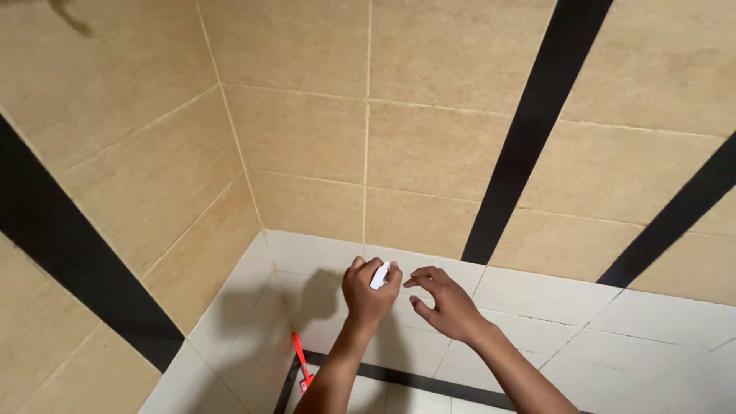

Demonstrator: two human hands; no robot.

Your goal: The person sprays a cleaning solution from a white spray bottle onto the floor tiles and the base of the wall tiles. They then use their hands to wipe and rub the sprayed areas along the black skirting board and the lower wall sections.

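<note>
Left hand grip holding small white object, right hand grip wide beside it, white wall tiles.

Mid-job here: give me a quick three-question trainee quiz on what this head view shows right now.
1. True or false: the left hand is closed around a small white object.
2. Which is the right hand doing? A) gripping the red-handled tool B) held open beside the left hand, holding nothing C) pressed flat on a black stripe
3. Fill in: the red-handled tool lies low against the ___ wall tiles near the corner.

Key: 1 true; 2 B; 3 white
</note>
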